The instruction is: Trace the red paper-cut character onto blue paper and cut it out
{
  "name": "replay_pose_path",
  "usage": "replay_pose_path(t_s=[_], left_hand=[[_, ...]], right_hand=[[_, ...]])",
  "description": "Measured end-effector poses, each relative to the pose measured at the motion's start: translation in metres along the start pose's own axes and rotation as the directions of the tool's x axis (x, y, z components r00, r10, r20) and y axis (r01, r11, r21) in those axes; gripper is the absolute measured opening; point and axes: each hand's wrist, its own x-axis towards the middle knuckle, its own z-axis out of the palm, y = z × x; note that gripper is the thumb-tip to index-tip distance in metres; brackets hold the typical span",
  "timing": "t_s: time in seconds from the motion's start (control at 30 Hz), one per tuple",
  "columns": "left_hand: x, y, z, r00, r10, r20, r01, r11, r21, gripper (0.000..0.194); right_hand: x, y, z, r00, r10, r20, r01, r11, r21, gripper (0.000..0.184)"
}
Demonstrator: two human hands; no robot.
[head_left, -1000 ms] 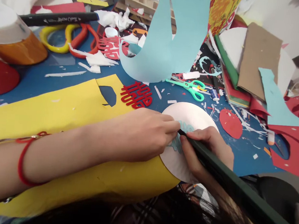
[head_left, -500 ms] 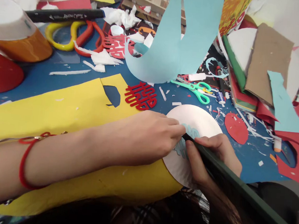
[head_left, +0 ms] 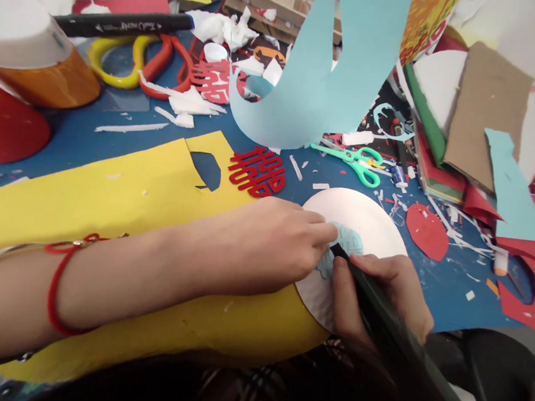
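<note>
A light blue paper cut-out (head_left: 352,239) with a lattice-like pattern lies over a white paper plate (head_left: 380,226). My left hand (head_left: 287,243) reaches in from the left, fingers bent and pinched at the cut-out's left edge. On the right side of the plate is my right hand (head_left: 394,283), its thumb and forefinger drawn together by the cut-out. A dark strap-like strip (head_left: 380,307) with a black end runs across that hand and hides what its fingertips grip. Under the plate's left part is a large sheet of yellow paper (head_left: 85,194).
Red cut-outs (head_left: 258,171) and green scissors (head_left: 353,161) lie beyond the plate. A light blue sheet (head_left: 285,102) stands upright behind them. Yellow-and-red scissors (head_left: 138,67), a black marker (head_left: 128,24), cardboard (head_left: 488,114) and paper scraps surround the blue table (head_left: 460,298).
The view has shifted slightly, so things sit a little further right. More of the light blue cut-out shows between my hands, and the dark strip has swung lower.
</note>
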Motion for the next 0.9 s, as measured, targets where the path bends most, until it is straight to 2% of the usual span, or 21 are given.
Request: replay_pose_path(t_s=[0.2,0.3,0.4,0.47,0.53,0.7,0.9], left_hand=[[-0.001,0.001,-0.002,1.0,-0.01,0.013,0.01,1.0,0.002,0.023],[-0.001,0.001,-0.002,1.0,-0.003,-0.006,0.003,1.0,0.005,0.023],[-0.001,0.001,-0.001,1.0,-0.017,-0.009,0.017,1.0,0.012,0.02],[-0.001,0.001,-0.001,1.0,-0.026,-0.003,0.026,1.0,0.011,0.02],[-0.001,0.002,-0.001,1.0,-0.023,0.0,0.023,1.0,0.004,0.019],[-0.001,0.003,-0.002,0.999,-0.032,-0.01,0.032,0.999,-0.013,0.018],[-0.002,0.003,-0.003,0.999,-0.046,0.006,0.046,0.999,-0.015,0.019]], right_hand=[[-0.001,0.001,-0.002,0.998,-0.056,0.024,0.056,0.998,0.007,0.015],[0.009,0.009,-0.008,0.99,-0.059,0.13,0.052,0.997,0.056,0.014],[0.025,0.022,-0.016,0.961,-0.059,0.27,0.028,0.993,0.117,0.014],[0.033,0.03,-0.02,0.934,-0.104,0.342,0.051,0.986,0.158,0.015],[0.037,0.034,-0.021,0.92,-0.11,0.377,0.046,0.983,0.175,0.014],[0.032,0.035,-0.022,0.921,-0.071,0.383,-0.009,0.979,0.203,0.013],[0.034,0.039,-0.023,0.887,-0.158,0.435,0.045,0.965,0.258,0.017]])
